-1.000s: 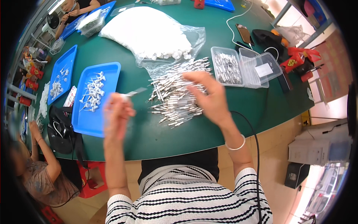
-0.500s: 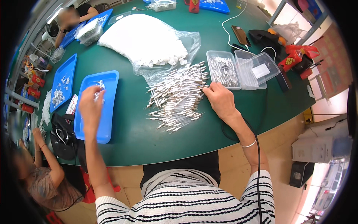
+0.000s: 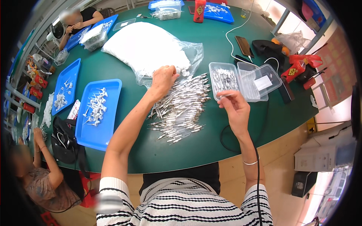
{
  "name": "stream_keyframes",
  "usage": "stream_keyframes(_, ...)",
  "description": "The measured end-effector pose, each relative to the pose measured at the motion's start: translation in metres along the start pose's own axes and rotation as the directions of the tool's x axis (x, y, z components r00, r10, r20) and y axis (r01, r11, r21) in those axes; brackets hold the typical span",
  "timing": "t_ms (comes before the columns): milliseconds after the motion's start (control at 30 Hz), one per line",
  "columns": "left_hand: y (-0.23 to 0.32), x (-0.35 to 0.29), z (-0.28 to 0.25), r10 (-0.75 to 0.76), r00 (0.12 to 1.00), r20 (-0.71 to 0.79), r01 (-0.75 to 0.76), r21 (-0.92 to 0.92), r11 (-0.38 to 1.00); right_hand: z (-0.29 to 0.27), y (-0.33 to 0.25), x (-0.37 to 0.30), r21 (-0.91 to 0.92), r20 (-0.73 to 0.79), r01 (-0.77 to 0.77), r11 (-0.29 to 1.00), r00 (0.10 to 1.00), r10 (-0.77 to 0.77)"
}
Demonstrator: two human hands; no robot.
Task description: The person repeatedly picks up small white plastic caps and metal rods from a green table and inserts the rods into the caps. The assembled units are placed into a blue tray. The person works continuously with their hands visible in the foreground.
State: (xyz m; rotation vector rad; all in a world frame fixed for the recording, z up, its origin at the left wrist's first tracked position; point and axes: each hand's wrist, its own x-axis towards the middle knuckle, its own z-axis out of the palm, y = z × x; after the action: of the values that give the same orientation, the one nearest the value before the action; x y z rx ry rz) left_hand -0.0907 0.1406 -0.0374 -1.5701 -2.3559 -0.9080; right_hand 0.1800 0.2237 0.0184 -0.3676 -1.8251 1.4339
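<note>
My left hand (image 3: 164, 80) reaches to the open end of a clear plastic bag (image 3: 195, 52) of small white pieces (image 3: 183, 69). Its fingers are curled together at the pieces, and whatever lies between the fingertips is hidden. Just below the bag spreads a loose pile of thin white-and-silver tubes (image 3: 181, 113). To the right of the pile, my right hand (image 3: 236, 111) is raised with thumb and fingers pinched; what they hold is too small to name. Beyond it stands a clear plastic box (image 3: 217, 67) of similar tubes.
At left, a blue tray (image 3: 85, 130) holds several white-headed pieces with thin stems; another blue tray (image 3: 75, 71) lies behind. A clear lid (image 3: 273, 64), a phone (image 3: 244, 46) and cables are at right. Two other people (image 3: 49, 177) sit at the left side. A red bottle (image 3: 199, 12) stands at the back.
My left hand has left the blue tray and crossed right to the bag, uncovering the stemmed pieces. My right hand has come away from the tube pile, moving right and nearer me. The view has shifted slightly.
</note>
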Motion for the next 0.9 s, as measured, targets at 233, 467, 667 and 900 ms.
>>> stream_keyframes(233, -0.006, -0.003, -0.009, -0.141, 0.99, -0.019, 0.135, -0.185, 0.973, 0.032, -0.007, 0.028, 0.441, -0.062, -0.007, 0.897, 0.997, 0.038)
stream_keyframes(467, 0.006, -0.067, -0.083, -0.451, 0.824, 0.343, 0.437, -0.891, 0.12, 0.07, -0.013, 0.033, 0.534, 0.084, -0.127, 0.836, 0.992, 0.098)
stream_keyframes(667, 0.034, -0.115, -0.084, -0.321, 0.771, 0.55, 0.418, -0.818, -0.396, 0.108, 0.002, 0.018, 0.563, 0.241, -0.31, 0.766, 0.948, 0.207)
stream_keyframes(900, 0.039, -0.119, -0.085, -0.344, 0.741, 0.577, 0.414, -0.795, -0.442, 0.111, 0.009, 0.008, 0.549, 0.226, -0.292, 0.783, 0.954, 0.197)
